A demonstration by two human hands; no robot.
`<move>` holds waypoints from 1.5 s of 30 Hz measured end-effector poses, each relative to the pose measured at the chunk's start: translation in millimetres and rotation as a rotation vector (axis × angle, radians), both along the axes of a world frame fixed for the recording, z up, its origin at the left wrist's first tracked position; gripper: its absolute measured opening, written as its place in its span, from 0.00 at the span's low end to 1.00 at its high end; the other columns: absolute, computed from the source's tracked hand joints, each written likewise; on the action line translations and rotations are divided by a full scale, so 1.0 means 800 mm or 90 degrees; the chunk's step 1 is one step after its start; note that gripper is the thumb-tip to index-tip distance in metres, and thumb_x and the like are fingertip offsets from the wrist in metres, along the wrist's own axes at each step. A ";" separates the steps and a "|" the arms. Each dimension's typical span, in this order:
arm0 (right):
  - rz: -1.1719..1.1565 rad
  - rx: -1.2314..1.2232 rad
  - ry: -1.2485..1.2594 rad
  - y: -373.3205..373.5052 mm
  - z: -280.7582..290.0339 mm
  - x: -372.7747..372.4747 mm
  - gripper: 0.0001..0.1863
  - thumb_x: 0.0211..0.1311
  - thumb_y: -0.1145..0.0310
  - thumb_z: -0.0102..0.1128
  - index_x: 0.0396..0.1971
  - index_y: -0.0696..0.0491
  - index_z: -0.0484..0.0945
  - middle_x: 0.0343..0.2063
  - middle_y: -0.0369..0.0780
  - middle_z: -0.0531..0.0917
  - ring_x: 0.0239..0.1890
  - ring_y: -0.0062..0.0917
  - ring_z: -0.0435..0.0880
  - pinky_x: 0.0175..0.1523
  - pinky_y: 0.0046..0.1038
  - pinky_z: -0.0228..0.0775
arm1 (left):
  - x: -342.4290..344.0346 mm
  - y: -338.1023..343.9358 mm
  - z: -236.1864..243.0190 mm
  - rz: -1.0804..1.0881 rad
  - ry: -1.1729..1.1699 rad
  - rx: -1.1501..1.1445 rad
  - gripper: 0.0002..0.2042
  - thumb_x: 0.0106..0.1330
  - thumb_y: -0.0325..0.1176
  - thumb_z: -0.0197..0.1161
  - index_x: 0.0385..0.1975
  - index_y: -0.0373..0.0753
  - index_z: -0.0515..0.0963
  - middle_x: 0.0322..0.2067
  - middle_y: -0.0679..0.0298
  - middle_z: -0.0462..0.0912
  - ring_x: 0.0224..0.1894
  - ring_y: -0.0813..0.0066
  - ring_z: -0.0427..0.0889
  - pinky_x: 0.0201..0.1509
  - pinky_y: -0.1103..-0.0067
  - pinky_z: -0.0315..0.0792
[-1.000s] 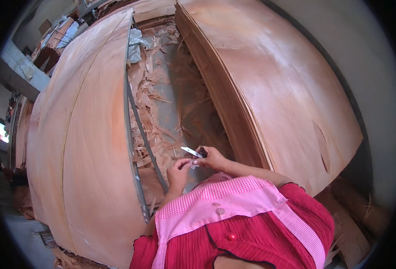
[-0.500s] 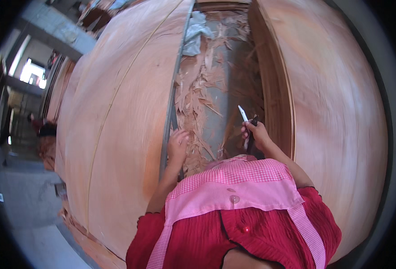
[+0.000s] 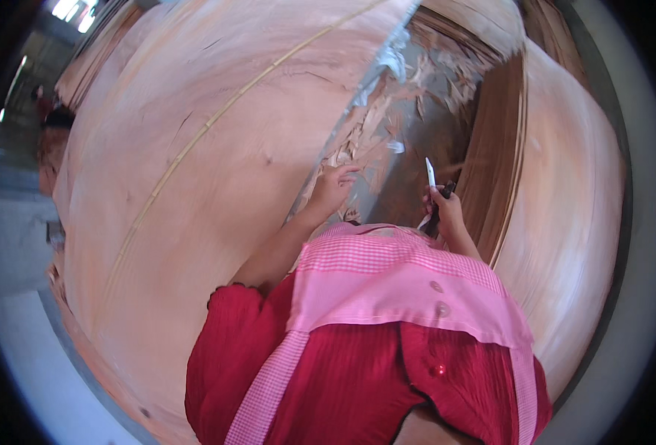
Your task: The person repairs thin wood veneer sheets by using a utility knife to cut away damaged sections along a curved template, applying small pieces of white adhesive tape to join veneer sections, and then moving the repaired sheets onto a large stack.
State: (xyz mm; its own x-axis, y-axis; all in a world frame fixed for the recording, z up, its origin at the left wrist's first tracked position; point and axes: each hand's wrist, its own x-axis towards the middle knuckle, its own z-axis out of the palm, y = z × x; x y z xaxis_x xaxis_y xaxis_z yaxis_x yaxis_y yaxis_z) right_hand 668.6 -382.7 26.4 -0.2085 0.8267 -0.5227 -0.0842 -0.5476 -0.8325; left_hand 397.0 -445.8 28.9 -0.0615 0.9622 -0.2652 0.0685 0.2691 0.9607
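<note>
My left hand (image 3: 333, 189) is over the edge of the wide wood veneer sheet (image 3: 246, 170), with its fingers stretched out and nothing in them. My right hand (image 3: 450, 211) is closed around a slim white tool with a pointed tip (image 3: 430, 172). A black handle-like piece (image 3: 447, 190) sticks out of the same grip. Whether the two are joined cannot be made out. This hand is beside a stack of veneer sheets (image 3: 495, 141) on the right, above the gap between the two piles.
A thin bamboo-like strip (image 3: 208, 126) lies across the left sheet. Torn veneer scraps (image 3: 369, 141) and a pale plastic bag (image 3: 393, 59) lie along the gap over the grey floor (image 3: 410, 130). A dark figure (image 3: 57, 119) is at the far left.
The view has turned, so the gap now slants to the right. My left hand has come up, fingers more stretched. My right hand keeps the white tool in its grip.
</note>
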 end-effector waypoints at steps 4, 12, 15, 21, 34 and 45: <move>0.040 0.090 -0.065 0.135 0.027 -0.022 0.08 0.57 0.70 0.51 0.32 0.59 0.74 0.19 0.36 0.75 0.15 0.15 0.68 0.20 0.17 0.59 | -0.033 0.105 -0.006 0.191 0.444 0.162 0.19 0.48 0.25 0.56 0.43 0.37 0.71 0.46 0.53 0.71 0.53 0.59 0.65 0.56 0.69 0.59; 0.287 0.193 -0.168 0.451 0.007 -0.090 0.08 0.56 0.69 0.52 0.29 0.58 0.75 0.14 0.34 0.72 0.13 0.14 0.66 0.19 0.17 0.59 | -0.240 0.243 -0.043 0.446 0.838 0.041 0.17 0.51 0.27 0.54 0.44 0.39 0.70 0.43 0.55 0.72 0.48 0.55 0.68 0.50 0.65 0.62; 0.352 0.190 -0.165 0.533 0.020 -0.138 0.10 0.57 0.67 0.52 0.31 0.60 0.75 0.14 0.34 0.72 0.12 0.14 0.65 0.19 0.18 0.61 | -0.284 0.258 -0.042 0.384 0.881 -0.133 0.13 0.53 0.27 0.50 0.40 0.41 0.72 0.39 0.60 0.74 0.45 0.60 0.70 0.48 0.67 0.63; 0.490 0.118 -0.167 0.626 -0.024 -0.182 0.10 0.57 0.68 0.51 0.30 0.60 0.74 0.14 0.34 0.72 0.11 0.14 0.66 0.17 0.18 0.60 | -0.299 0.274 -0.009 0.281 0.974 -0.157 0.09 0.55 0.28 0.46 0.33 0.43 0.73 0.34 0.61 0.74 0.43 0.63 0.71 0.46 0.68 0.64; 0.490 0.080 -0.204 0.686 -0.050 -0.234 0.09 0.55 0.67 0.56 0.28 0.59 0.74 0.15 0.35 0.75 0.13 0.17 0.70 0.18 0.20 0.64 | -0.489 0.397 -0.026 0.527 1.027 -0.359 0.19 0.58 0.31 0.48 0.52 0.44 0.64 0.56 0.60 0.62 0.58 0.62 0.59 0.54 0.61 0.60; 0.505 0.054 -0.196 0.716 -0.062 -0.254 0.10 0.57 0.66 0.52 0.30 0.57 0.76 0.16 0.33 0.71 0.14 0.15 0.66 0.19 0.17 0.62 | -0.068 0.290 -0.060 0.700 0.788 -0.353 0.36 0.53 0.45 0.57 0.59 0.34 0.51 0.60 0.50 0.50 0.63 0.50 0.45 0.60 0.51 0.40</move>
State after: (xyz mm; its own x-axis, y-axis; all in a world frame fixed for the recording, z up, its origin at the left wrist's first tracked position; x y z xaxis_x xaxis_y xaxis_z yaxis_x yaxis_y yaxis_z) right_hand 465.7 190.2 -22.8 -0.6016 0.5347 -0.5934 0.5341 -0.2831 -0.7966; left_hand 342.2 -213.8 -18.7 -0.9705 0.1564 0.1837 0.2032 0.9403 0.2730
